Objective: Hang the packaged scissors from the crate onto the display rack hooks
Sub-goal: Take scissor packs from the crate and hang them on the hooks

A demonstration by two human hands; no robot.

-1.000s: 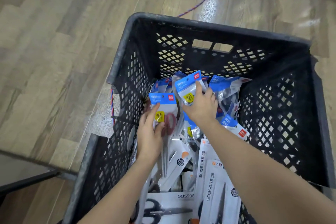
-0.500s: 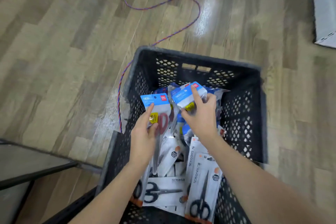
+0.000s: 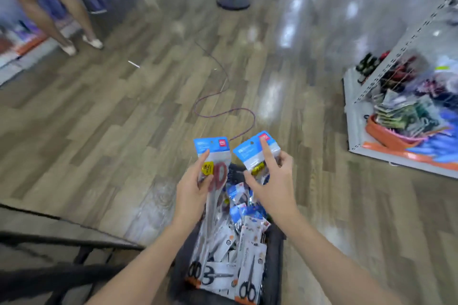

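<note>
Scissors packs up in both hands: left hand [image 3: 192, 187] grips the red-handled pack [image 3: 215, 164], right hand [image 3: 271, 184] pinches another blue-topped pack [image 3: 254, 152] (view blurry), above the crate [image 3: 276, 255].

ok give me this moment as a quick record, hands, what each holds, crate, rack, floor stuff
left hand: shut on red-handled scissors pack
right hand: shut on blue-topped pack, index finger along its front
crate: below the hands, many scissors packs inside
display rack: to the right, blurred, goods hanging
floor: purple cord ahead of the crate
</note>
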